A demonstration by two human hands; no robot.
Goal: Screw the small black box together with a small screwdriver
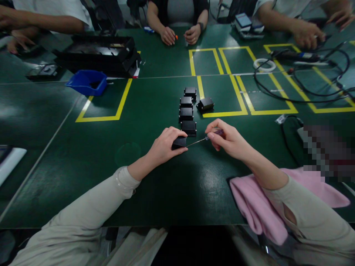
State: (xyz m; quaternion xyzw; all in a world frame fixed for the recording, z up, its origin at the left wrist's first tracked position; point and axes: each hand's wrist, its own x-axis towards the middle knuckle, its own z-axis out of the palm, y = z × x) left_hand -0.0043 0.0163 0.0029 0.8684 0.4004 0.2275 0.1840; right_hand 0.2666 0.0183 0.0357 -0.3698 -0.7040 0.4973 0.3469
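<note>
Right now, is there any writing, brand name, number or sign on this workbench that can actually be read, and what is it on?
None can be read.
Small black plastic boxes in the row: no visible markings.
Blue plastic bin: plain.
Black stacked trays: a white and red spot at one corner, too small to read.
Small white tag near the black cable: too blurred.
Yellow taped rectangles on the green table: outlines only, no lettering.

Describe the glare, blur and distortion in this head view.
Head view: dim overall, with pale glare patches on the green table at far left; wide-angle bending curves the yellow floor-style markings and table edges; a pixelated block masks the right side; the left hand and right hand stay fairly sharp.
</note>
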